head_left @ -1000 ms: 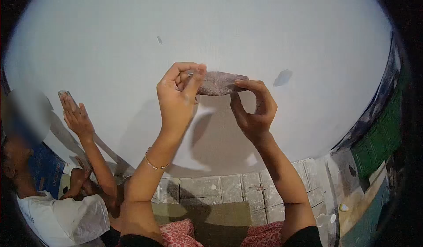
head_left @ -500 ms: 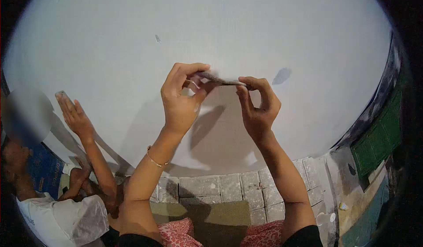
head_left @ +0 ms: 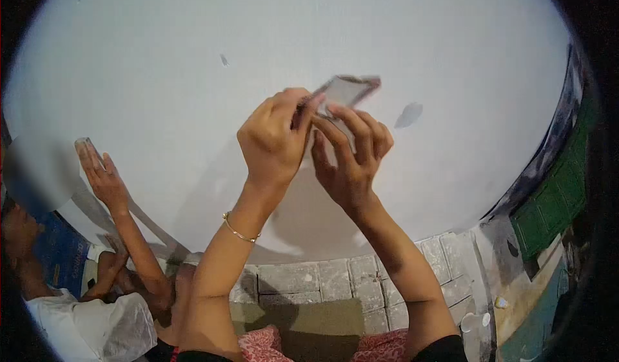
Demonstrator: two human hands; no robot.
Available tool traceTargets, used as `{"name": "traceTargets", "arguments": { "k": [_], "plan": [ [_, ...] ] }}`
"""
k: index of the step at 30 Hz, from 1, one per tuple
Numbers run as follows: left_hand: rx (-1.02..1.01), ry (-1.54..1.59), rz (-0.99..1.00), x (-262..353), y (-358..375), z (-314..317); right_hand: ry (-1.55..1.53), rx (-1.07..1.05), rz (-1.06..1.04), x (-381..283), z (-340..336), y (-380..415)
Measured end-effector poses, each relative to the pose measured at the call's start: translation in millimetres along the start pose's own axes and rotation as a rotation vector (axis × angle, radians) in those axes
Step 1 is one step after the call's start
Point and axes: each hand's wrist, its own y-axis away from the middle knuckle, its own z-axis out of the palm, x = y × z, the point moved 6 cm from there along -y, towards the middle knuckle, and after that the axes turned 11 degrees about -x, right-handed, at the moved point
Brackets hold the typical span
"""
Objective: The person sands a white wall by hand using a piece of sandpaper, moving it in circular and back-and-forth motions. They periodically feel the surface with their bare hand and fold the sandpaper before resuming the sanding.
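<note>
A flat folded piece of greyish sheet (head_left: 348,91), perhaps sandpaper, is raised in front of the pale wall (head_left: 161,59). My left hand (head_left: 274,130) is closed round its lower left end. Beside it, my right hand (head_left: 351,149) has its fingers bent, with the fingertips against the sheet's lower edge; its thumb is apart from them. Part of the sheet is hidden behind the fingers. To the right, a grey patch (head_left: 408,115) marks the wall, and a smaller mark (head_left: 224,60) lies to the upper left.
At the left another person sits in a white shirt (head_left: 97,323), one hand (head_left: 106,181) raised against the wall. Paving blocks (head_left: 290,278) and a greenish mat (head_left: 322,330) lie below. A green panel (head_left: 551,201) stands at the right.
The sheet has gone from edge-on to showing its flat face, and it stands higher. My right hand has moved left, close to my left hand, which has turned.
</note>
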Motion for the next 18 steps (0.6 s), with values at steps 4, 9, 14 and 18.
{"name": "traceTargets", "arguments": {
  "k": [4, 9, 14, 18],
  "plan": [
    [0.012, -0.097, -0.091, -3, -6, -3, 0.207, -0.118, 0.022, 9, 21, 3],
    [0.026, -0.077, -0.154, -6, -9, -10, 0.183, -0.246, 0.02, 17, 24, -3],
    [-0.047, -0.395, 0.184, -16, -4, -10, 0.191, -0.191, -0.077, 17, 21, -41],
    [-0.274, -0.607, 0.201, -34, 6, -10, 0.35, -0.314, -0.1, 23, 28, -40]
  ]
}}
